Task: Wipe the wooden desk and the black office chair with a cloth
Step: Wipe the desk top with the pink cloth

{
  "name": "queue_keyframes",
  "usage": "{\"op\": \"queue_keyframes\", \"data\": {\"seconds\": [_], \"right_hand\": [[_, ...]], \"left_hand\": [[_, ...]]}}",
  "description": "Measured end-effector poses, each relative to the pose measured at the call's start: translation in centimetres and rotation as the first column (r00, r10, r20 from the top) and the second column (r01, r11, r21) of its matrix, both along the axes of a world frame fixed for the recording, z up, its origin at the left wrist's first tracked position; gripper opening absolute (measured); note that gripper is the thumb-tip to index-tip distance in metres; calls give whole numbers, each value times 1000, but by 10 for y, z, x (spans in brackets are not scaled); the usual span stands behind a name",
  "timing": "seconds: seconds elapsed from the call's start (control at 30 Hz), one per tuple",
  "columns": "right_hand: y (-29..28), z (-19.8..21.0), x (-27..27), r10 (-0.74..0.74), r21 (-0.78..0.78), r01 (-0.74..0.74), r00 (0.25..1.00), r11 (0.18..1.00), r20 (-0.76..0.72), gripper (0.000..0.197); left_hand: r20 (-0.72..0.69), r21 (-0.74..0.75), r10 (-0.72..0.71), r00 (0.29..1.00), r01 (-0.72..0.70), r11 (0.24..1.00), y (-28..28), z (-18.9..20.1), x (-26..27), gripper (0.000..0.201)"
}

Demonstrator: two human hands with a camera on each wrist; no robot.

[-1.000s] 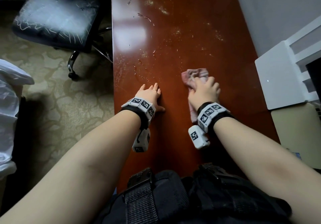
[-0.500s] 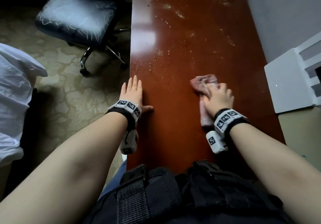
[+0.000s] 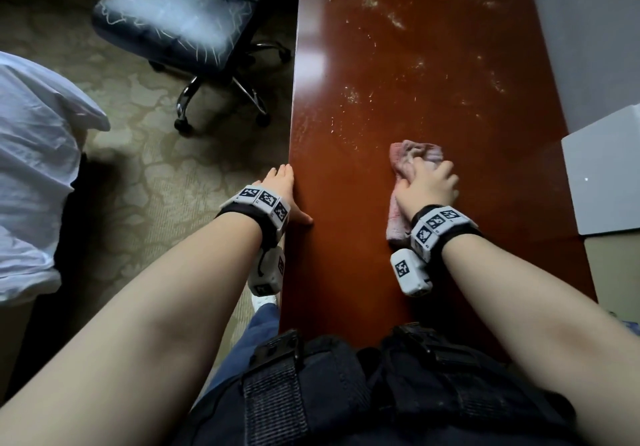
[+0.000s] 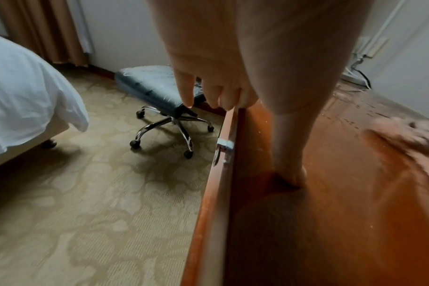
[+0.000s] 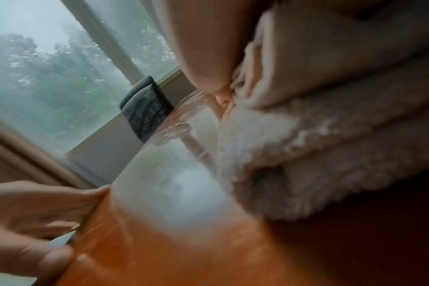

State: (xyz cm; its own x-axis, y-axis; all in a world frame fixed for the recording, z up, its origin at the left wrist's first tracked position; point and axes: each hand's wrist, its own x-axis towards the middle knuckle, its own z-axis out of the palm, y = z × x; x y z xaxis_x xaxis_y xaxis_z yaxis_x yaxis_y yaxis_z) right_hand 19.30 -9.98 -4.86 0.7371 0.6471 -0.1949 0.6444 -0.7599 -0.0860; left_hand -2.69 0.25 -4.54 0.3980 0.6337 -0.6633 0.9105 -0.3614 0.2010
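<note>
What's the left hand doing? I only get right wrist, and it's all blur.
Observer: The left hand rests on the wooden desk's left edge, thumb on top, fingers hanging over the side.
Operator: Desk clean ahead of the cloth?
Observer: No. Pale specks litter the far half, beyond the pink cloth.
Operator: Chair?
Observer: The office chair stands on the carpet left of the desk, white streaks across its seat.

Dim daylight is coming in from the window [image 5: 61,81] — its pale glare is spreading across the glossy desk [image 3: 415,65] in the head and right-wrist views. The floor corners are sinking into shadow. Motion blur is smearing the cloth [image 5: 318,145] and most of the right-wrist picture — straight edges are bowing toward the frame borders.
</note>
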Motion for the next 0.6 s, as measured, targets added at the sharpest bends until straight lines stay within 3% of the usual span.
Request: {"op": "queue_keyframes", "data": {"seconds": [0.23,0.37,0.47,0.6], "right_hand": [[54,1,-94,403,23,-402,912,915,-73,39],[63,5,-96,522,19,-523,846,852,-107,40],[53,7,-82,501,-13,-503,862,864,-79,43],[31,9,-51,211,-16,-213,975,977,-73,44]], "left_hand": [[26,4,-43,999,43,999,5,-2,-5,127],[35,23,-74,997,73,997,9,0,-8,125],[42,6,-113,993,113,994,15,3,-9,123],[41,-2,-174,984,175,985,24,4,-10,117]]}}
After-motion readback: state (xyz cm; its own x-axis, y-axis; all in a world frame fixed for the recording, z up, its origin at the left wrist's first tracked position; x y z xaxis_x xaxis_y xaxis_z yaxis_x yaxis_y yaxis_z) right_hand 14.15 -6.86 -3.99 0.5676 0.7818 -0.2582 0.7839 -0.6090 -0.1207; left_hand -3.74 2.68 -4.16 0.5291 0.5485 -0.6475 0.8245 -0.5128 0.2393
